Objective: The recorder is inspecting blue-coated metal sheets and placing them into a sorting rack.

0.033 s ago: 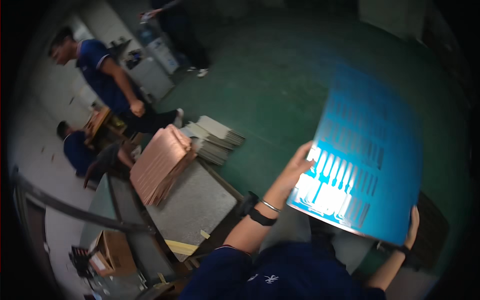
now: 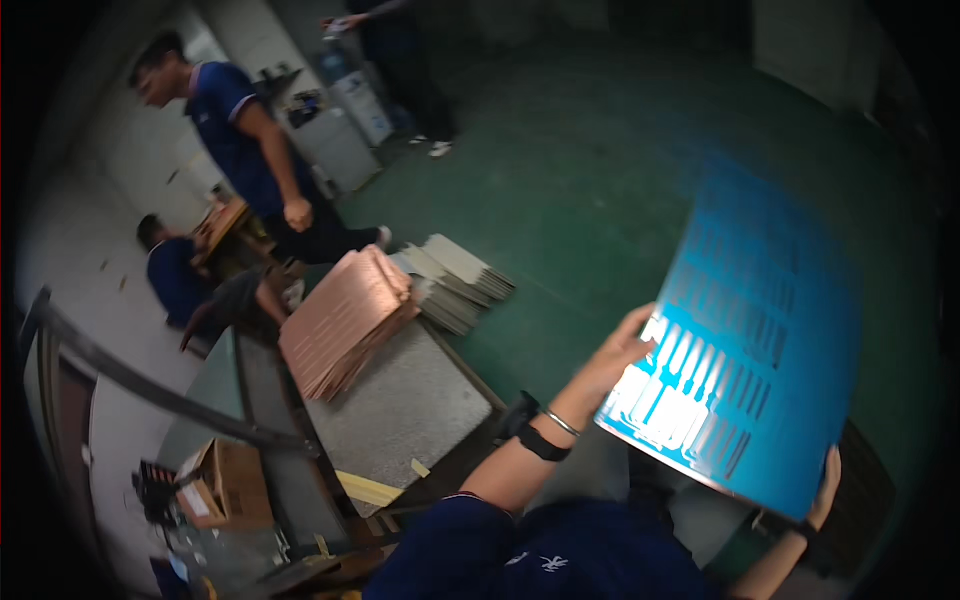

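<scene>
A large, thin blue sheet [image 2: 775, 330] with rows of long slot-like shapes is held out in front of me, tilted. Bright white glare covers its near left part. My left hand [image 2: 622, 350] grips its left edge, thumb over the face and the other fingers mostly hidden behind. At the near right corner, my right hand [image 2: 826, 490] is closed on the opposite edge, its fingers partly out of sight. To the left, a stack of copper-coloured slotted sheets [image 2: 345, 318] lies on a grey tabletop [image 2: 415, 400], nearest to my left forearm.
Pale stacked panels [image 2: 460, 280] lie beyond the copper stack. A cardboard box [image 2: 235, 485] stands on a bench at the lower left, near a dark metal bar [image 2: 170, 395]. One person [image 2: 245, 150] walks at the left, another [image 2: 180, 280] sits, and a third [image 2: 395, 60] stands farther back.
My view has swung slightly left, so the surroundings appear farther right. Both hands keep their hold on the blue sheet.
</scene>
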`<control>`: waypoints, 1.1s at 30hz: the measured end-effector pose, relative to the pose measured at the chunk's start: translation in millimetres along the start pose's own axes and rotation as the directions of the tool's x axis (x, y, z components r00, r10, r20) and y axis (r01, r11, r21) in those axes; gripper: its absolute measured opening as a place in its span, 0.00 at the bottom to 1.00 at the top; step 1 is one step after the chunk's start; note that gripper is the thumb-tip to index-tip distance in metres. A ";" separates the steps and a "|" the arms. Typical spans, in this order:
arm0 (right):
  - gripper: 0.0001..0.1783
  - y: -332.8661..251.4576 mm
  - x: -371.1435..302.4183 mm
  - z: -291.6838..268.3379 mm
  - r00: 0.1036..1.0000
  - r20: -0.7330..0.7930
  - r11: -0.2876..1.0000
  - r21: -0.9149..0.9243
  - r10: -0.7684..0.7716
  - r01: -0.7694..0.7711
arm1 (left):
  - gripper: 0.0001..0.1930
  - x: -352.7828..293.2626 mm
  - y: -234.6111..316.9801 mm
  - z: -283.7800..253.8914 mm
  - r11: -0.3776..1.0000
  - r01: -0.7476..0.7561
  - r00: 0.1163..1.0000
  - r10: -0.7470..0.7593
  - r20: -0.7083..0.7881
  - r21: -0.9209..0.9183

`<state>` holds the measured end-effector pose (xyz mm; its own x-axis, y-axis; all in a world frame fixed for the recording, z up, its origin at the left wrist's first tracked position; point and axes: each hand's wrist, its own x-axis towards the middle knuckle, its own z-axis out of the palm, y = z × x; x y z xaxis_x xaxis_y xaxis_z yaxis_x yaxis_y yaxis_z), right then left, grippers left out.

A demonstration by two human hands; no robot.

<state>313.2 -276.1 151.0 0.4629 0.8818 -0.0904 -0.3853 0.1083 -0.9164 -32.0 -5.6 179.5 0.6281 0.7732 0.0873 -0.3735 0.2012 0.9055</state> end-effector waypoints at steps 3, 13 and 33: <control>0.29 7.0 -19.4 -21.4 0.995 -0.095 0.997 -0.071 0.032 -0.039 | 0.30 -9.0 0.7 5.1 0.981 0.099 0.989 -0.079 0.124 -0.167; 0.38 2.1 -0.9 -9.3 0.974 -0.155 0.964 -0.183 0.165 -0.192 | 0.31 -37.4 26.2 12.2 0.999 -0.034 0.987 0.036 0.158 -0.014; 0.27 -0.2 31.6 49.5 0.977 -0.149 0.947 -0.264 0.150 -0.186 | 0.22 -15.6 28.3 8.7 0.988 0.126 0.992 -0.127 0.000 -0.092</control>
<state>288.3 -225.5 167.7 0.5136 0.8096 -0.2840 -0.2399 -0.1823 -0.9535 -46.4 -17.2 207.3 0.6702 0.7417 -0.0285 -0.3522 0.3515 0.8674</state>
